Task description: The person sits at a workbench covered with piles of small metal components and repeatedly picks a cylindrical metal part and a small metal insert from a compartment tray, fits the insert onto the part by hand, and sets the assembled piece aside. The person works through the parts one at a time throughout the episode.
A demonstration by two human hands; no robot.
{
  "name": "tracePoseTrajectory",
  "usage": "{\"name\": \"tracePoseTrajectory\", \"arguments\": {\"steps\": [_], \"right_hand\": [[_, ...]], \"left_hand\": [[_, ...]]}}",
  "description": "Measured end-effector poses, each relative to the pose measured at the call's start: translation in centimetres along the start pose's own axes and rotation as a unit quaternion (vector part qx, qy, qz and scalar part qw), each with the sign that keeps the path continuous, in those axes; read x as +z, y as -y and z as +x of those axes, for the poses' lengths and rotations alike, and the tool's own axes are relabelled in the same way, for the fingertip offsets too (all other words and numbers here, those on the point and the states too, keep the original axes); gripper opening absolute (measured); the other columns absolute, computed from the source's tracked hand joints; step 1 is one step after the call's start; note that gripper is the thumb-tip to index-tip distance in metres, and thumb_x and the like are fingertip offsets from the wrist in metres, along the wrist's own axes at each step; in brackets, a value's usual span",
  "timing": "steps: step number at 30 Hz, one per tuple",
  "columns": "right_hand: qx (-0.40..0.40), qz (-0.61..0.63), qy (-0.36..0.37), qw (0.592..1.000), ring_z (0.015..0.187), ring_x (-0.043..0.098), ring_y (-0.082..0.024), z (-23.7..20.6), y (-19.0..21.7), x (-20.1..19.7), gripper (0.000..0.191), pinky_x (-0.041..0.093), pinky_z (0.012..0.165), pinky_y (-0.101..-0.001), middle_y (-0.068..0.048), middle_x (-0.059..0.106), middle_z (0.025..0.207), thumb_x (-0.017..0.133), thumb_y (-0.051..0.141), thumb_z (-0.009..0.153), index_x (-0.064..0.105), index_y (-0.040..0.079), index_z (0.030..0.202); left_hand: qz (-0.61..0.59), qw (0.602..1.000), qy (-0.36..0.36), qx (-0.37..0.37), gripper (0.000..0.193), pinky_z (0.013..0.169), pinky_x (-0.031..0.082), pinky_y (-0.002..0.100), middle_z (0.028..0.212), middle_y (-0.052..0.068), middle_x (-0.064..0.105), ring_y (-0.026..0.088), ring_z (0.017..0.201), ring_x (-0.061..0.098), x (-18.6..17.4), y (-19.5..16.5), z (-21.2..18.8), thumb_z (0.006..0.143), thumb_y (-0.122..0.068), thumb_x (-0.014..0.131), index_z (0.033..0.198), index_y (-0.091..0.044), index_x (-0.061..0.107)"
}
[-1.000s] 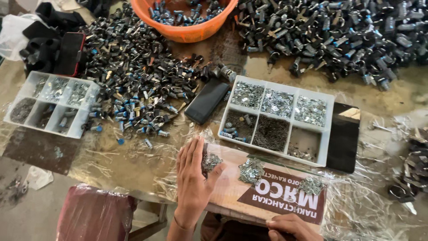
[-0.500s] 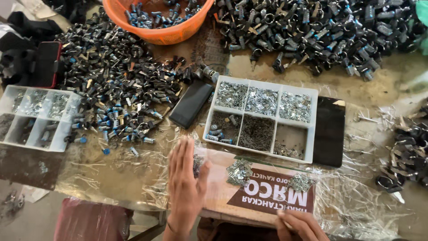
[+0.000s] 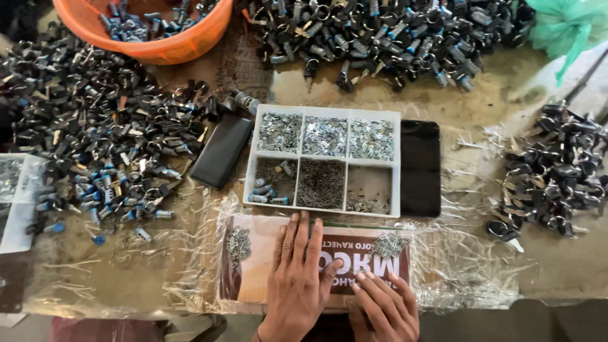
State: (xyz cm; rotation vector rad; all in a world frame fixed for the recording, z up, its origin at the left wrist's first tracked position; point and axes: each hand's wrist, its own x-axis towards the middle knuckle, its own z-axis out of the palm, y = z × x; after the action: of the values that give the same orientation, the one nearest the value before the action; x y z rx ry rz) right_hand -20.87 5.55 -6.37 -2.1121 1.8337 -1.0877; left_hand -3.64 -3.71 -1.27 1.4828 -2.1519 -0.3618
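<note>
Here both hands are lying flat, fingers spread, gripping nothing: left hand and right hand pressing the brown-and-cream printed card, just below the white compartment tray.

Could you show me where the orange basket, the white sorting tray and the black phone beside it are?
orange basket [image 3: 190,45]: head view, front rim.
white sorting tray [image 3: 347,156]: head view, middle divider.
black phone [image 3: 221,151]: head view, centre of its back.

Printed brown card flat under plastic.
</note>
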Motion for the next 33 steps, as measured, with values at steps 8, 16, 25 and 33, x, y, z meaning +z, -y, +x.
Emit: {"name": "tracePoseTrajectory", "arguments": {"steps": [8,16,25,33], "right_hand": [[0.001,0.034,-0.05,0.998,0.115,0.071,-0.024,1.2,0.7,0.1,0.023,0.046,0.111,-0.0461,-0.008,0.076,0.113,0.076,0.019,0.085,0.076,0.008,0.105],[-0.034,0.052,-0.069,0.996,0.113,0.071,-0.024,1.5,0.3,-0.1,0.025,0.047,0.109,-0.0456,-0.008,0.075,0.114,0.077,0.017,0.082,0.075,0.008,0.105],[-0.035,0.068,-0.073,0.994,0.113,0.071,-0.022,0.9,-0.3,0.2,0.027,0.048,0.109,-0.0445,-0.007,0.076,0.112,0.079,0.016,0.079,0.074,0.008,0.105],[0.005,0.118,-0.053,0.992,0.11,0.072,-0.024,0.1,-2.4,-0.1,0.032,0.052,0.106,-0.0439,-0.007,0.076,0.111,0.079,0.012,0.078,0.072,0.01,0.109]], "left_hand": [[-0.004,1.0,-0.013,-0.004,0.055,0.119,0.032,0.048,0.151,0.024,0.048,0.041,0.143,0.042,0.8,-0.6,-0.3,0.102,-0.03,0.057,0.144,0.004,0.05],[0.044,0.999,-0.009,0.014,0.052,0.12,0.031,0.048,0.154,0.023,0.045,0.038,0.146,0.04,2.0,-0.7,-1.2,0.101,-0.022,0.056,0.144,0.006,0.049],[-0.008,1.0,-0.007,-0.001,0.051,0.12,0.031,0.046,0.157,0.023,0.044,0.039,0.148,0.038,2.2,-1.0,-2.1,0.102,-0.017,0.054,0.147,0.008,0.048],[0.029,0.991,-0.127,-0.001,0.037,0.126,0.034,0.046,0.159,0.015,0.044,0.034,0.151,0.041,-3.9,4.6,4.0,0.107,-0.019,0.049,0.14,-0.008,0.061]]}}
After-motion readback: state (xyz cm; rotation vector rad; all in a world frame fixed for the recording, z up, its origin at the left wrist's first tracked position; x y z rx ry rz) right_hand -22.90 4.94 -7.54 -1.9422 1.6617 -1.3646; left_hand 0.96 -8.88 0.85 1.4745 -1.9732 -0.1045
